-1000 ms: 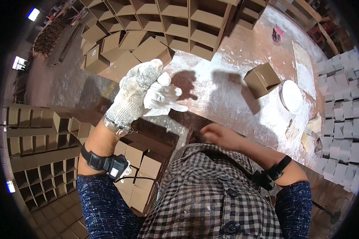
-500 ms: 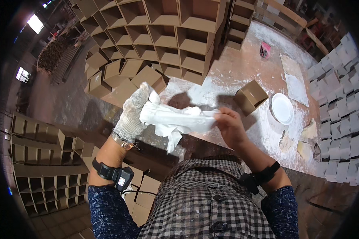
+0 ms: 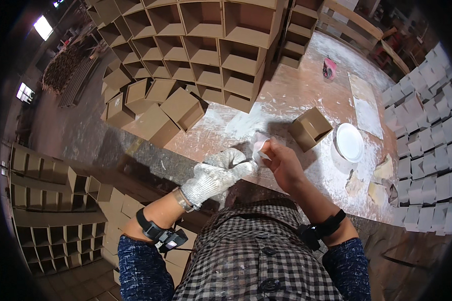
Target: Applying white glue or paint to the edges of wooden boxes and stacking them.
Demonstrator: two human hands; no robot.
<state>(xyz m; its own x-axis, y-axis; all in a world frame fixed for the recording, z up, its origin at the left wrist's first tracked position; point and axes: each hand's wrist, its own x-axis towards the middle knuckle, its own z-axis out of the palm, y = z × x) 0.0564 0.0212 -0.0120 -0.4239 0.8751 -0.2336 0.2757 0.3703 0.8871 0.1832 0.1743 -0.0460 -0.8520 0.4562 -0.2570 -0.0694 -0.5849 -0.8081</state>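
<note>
A single head-worn fisheye view looks steeply down from above the person's checked shirt [image 3: 258,256], facing forward across the dusty workbench [image 3: 306,95]. Both forearms enter from the lower edge (straight lines bow near the rim). The workbench's near edge sits close; its far corner lies well off.

White piece [image 3: 258,146] pinched between both hands, over near edge of powder-dusted table.

Small, pale, whitish-pink, crumpled or folded; exact kind cannot be told. Held above the table surface, near centre of scene, just left of an open brown box. Gloved left hand [image 3: 217,173] meets it from lower left; bare right hand [image 3: 282,163] grips it from the right, fingertips on its upper edge.
</note>
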